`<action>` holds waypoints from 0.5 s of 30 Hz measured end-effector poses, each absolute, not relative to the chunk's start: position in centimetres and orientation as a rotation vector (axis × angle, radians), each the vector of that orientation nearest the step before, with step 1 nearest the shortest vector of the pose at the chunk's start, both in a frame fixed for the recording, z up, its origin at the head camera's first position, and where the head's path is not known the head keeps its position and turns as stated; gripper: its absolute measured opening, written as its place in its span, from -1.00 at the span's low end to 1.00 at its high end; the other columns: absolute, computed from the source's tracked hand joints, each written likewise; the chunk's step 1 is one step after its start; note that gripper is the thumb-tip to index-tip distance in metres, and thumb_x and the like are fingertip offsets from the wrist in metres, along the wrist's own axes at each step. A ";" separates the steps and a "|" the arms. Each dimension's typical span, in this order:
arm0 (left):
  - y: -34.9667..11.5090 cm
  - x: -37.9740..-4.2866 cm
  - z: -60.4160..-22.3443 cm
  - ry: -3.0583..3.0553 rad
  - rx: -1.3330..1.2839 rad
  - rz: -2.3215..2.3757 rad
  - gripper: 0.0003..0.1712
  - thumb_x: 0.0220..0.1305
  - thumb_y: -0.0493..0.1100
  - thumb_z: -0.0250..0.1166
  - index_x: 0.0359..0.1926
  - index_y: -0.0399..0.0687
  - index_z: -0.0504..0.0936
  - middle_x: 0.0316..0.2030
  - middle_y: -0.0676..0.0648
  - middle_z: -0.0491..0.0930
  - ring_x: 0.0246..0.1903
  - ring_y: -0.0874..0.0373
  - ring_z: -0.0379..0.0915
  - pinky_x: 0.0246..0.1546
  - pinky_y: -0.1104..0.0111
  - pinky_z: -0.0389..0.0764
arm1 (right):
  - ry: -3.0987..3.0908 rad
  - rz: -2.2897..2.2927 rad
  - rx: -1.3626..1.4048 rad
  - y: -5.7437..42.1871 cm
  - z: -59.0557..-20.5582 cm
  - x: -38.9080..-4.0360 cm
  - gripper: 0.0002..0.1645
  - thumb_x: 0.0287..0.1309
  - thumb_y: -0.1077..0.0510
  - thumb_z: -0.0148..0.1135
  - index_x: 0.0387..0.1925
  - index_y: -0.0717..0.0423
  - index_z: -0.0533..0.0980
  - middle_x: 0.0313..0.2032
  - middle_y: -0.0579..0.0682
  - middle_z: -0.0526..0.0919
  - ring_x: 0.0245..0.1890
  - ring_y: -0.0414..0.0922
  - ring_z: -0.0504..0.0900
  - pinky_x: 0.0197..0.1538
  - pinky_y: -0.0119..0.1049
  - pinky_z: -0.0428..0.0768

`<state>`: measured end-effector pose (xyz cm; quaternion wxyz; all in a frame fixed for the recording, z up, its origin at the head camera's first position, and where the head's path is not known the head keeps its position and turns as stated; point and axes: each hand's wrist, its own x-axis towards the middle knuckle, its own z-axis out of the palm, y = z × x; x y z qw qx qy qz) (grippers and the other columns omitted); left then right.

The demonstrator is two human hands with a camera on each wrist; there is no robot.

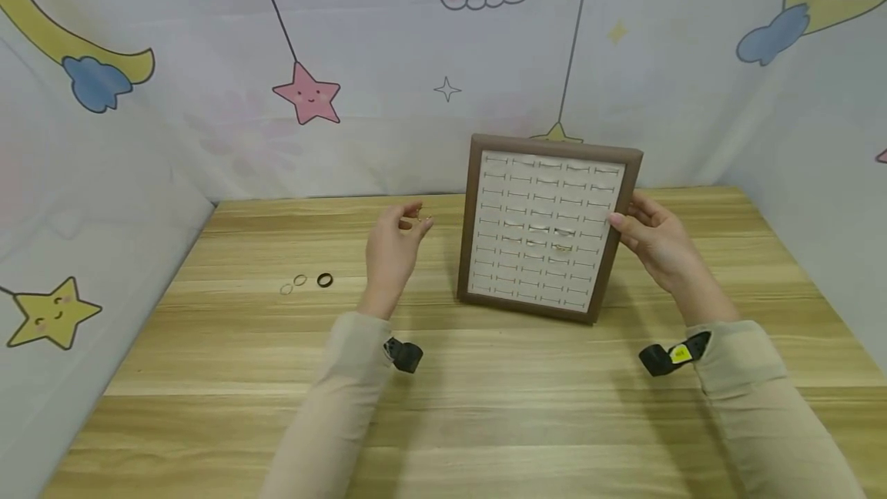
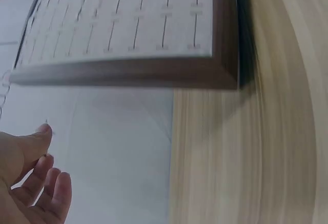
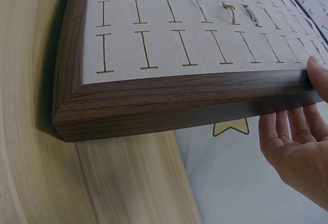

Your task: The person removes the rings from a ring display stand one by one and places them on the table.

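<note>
A ring display board (image 1: 533, 276), brown-framed with a pale slotted pad, stands tilted on the table. My right hand (image 1: 654, 241) grips its right edge, thumb in front and fingers behind. Several rings sit in the middle slots, among them a gold ring (image 3: 229, 12) and a silver ring (image 3: 250, 15). Left of the board, my left hand (image 1: 393, 252) is raised and apart from it. Thumb and forefinger pinch a thin gold ring (image 1: 426, 219), of which only small glints show. In the left wrist view, the left hand (image 2: 31, 167) is beside the frame's edge.
On the wooden table (image 1: 485, 406), a black ring (image 1: 325, 280) and two thin rings, one a silver ring (image 1: 300, 280), lie to the left. Behind stands a white cloth backdrop (image 1: 388, 145) with printed stars and moons.
</note>
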<state>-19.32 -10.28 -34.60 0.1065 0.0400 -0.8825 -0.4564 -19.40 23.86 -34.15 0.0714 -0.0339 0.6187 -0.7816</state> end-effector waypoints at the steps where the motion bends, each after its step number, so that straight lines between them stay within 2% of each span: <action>1: -10.8 -19.3 -34.8 -2.605 0.133 -1.339 -0.57 0.27 -0.05 0.28 0.12 -0.08 0.57 0.04 -0.11 0.58 -0.01 -0.01 0.48 -0.08 0.15 0.55 | 1.858 -2.353 -0.105 23.9 -34.1 -19.4 -0.32 0.23 0.28 0.18 0.33 0.08 0.15 -0.04 -0.17 0.42 -0.13 -0.34 0.49 -0.07 -0.59 0.53; 6: -13.3 -19.2 -36.0 -2.648 0.200 -1.298 -0.58 0.28 -0.11 0.27 0.14 -0.13 0.55 0.05 -0.18 0.56 -0.02 -0.06 0.47 -0.06 0.12 0.53 | 1.858 -2.355 -0.101 23.8 -34.1 -19.3 -0.41 0.23 0.28 0.19 0.25 0.01 0.23 -0.05 -0.17 0.43 -0.13 -0.34 0.50 -0.07 -0.58 0.53; 15: -17.2 -18.9 -38.6 -2.757 0.338 -1.211 -0.57 0.32 -0.16 0.22 0.18 -0.18 0.51 0.12 -0.24 0.53 0.03 -0.13 0.45 0.00 0.07 0.50 | 1.855 -2.361 -0.088 23.9 -34.1 -19.3 -0.43 0.22 0.27 0.20 0.21 -0.02 0.25 -0.05 -0.17 0.41 -0.14 -0.34 0.50 -0.07 -0.59 0.52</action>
